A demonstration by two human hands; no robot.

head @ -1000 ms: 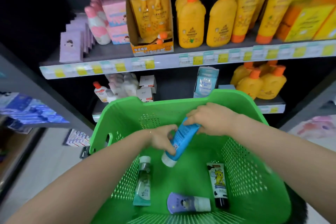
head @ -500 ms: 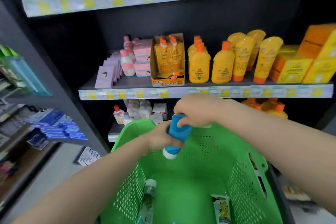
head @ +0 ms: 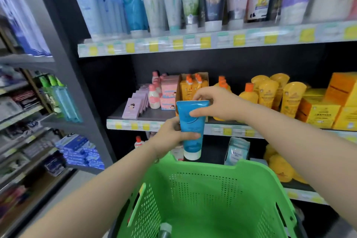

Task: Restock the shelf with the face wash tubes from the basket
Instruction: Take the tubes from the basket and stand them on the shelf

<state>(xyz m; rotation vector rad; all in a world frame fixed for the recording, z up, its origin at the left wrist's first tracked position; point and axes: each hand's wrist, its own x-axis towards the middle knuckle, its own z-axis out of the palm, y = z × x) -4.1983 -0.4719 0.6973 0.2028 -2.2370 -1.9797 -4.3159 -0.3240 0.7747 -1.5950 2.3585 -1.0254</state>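
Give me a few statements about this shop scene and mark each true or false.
1. The left hand and right hand both hold the blue plastic face wash tube. True.
2. Its white cap points upward. False: it points down.
3. The tube is held clear of the green perforated plastic basket. True.
4. The yellow bottles with orange caps stand on the top shelf. False: they stand on the middle shelf; the top shelf holds upright tubes.

A blue tube (head: 192, 121) with a white cap (head: 192, 155) is seen above a green perforated basket (head: 210, 197); yellow bottles (head: 270, 94) are orange-capped.
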